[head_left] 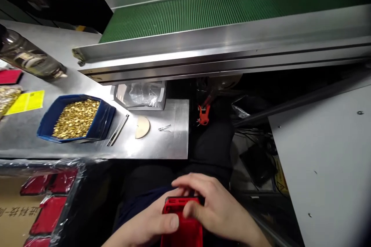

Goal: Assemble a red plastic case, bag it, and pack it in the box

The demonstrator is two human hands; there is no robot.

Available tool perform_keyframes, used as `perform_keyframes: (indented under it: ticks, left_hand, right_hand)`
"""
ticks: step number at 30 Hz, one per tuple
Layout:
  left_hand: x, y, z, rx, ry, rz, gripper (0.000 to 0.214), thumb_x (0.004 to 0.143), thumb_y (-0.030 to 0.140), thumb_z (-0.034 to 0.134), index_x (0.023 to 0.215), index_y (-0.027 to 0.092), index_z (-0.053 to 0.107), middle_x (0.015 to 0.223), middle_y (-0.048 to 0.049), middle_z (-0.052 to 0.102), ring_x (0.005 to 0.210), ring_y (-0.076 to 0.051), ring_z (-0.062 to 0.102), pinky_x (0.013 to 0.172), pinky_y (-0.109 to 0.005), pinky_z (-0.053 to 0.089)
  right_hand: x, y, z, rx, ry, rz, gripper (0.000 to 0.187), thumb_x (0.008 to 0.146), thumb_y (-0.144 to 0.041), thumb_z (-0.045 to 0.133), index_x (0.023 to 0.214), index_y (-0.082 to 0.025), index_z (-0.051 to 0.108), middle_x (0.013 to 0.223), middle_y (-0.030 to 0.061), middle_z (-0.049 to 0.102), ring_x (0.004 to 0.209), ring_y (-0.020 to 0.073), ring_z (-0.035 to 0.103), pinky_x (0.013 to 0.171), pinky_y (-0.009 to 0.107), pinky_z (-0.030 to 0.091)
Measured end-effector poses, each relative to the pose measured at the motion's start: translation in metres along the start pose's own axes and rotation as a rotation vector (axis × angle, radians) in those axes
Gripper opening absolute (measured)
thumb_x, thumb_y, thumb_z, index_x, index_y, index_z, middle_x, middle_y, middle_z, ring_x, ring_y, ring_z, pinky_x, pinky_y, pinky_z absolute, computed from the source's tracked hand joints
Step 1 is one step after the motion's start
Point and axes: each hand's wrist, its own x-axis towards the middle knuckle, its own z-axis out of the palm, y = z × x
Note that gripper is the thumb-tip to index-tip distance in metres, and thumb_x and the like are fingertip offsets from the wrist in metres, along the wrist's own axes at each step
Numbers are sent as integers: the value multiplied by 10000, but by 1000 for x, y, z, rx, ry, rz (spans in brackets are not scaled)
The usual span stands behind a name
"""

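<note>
- Both hands are down low at the near edge, over the lap, working on a small red plastic case (183,222).
- Left hand (145,228) grips the case from the left side, thumb pressed flat on its upper left corner.
- Right hand (216,206) comes over from the right, fingers curled and close together, fingertips on the case's far rim. It covers more of the case than the left does.
- The case's long axis runs near to far, open slotted end pointing away.
- On the steel bench (162,146), far left: a blue tray of small gold parts (75,117), a yellow label (26,102), a clear plastic bag (141,95), a thin metal strip (118,130).
- Near left, a cardboard box (13,216) holds more red cases (49,212); there's printing on its side, too cut off to read.
- Green conveyor belt (220,7) across the far side. No brands I can read.
</note>
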Motion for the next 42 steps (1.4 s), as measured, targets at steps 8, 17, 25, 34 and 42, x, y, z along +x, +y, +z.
perform_keyframes:
  ticks: [8,17,25,34,42]
  left_hand:
    - [5,7,2,55,19,-92,515,759,542,796,1029,106,750,946,-126,722,903,-277,673,821,-360,526]
    - [8,-1,-2,31,104,-166,466,721,506,824,934,106,719,882,-92,694,786,-196,617,751,-296,513]
    - [8,-1,-3,16,95,-153,427,741,500,807,901,118,697,886,-103,709,845,-255,655,796,-362,533]
    - [9,-4,-8,27,102,-165,448,764,501,802,963,113,700,935,-111,729,839,-247,659,779,-348,532]
    - [7,-7,-7,-32,149,-187,463,767,469,810,1046,111,717,986,-113,737,914,-264,667,825,-347,521]
  right_hand:
    - [9,35,16,212,254,13,315,1049,-421,540,861,-204,669,803,11,681,762,150,649,728,248,487]
    - [12,45,31,280,267,-16,397,1045,-439,522,776,-189,673,750,25,672,698,156,622,670,269,473]
    - [8,55,41,266,458,50,431,1042,-425,520,673,-202,539,641,-21,503,596,128,470,575,266,368]
    - [6,54,43,344,415,13,405,1043,-413,524,719,-195,631,707,28,649,662,165,597,643,290,460]
    - [6,55,45,349,470,20,426,1045,-431,511,702,-199,612,706,30,658,663,169,611,649,291,477]
